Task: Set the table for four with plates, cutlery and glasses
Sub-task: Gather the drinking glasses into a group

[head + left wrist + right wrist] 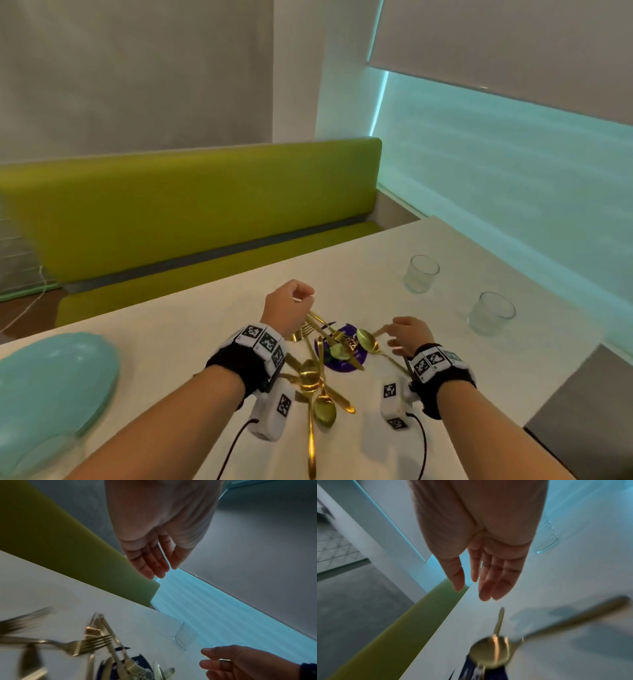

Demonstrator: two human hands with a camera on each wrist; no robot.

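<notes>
Both forearms reach in from the near edge over the white worktop (212, 329), each with a black wrist strap carrying checkered markers. Largest on that worktop, the pale blue plate (51, 387) sits at its near left edge, well to the left of the cutlery pile (322, 373). That pile of gold forks, spoons and knives lies scattered in a loose heap between the two hands, partly over a dark purple round mat (346, 349). Two clear glasses stand upright to the right of the pile: the farther glass (420, 273) and the nearer glass (492, 313), apart from each other and from the cutlery. The left hand (289, 308) hovers over the far end of the pile; in the head view its fingertips seem drawn together, while the left wrist view shows relaxed fingers with nothing between them, so it appears open and empty. The right hand (407, 334) is spread open, fingers loose, just beside a gold spoon (366, 339) at the pile's right side, gripping nothing.
</notes>
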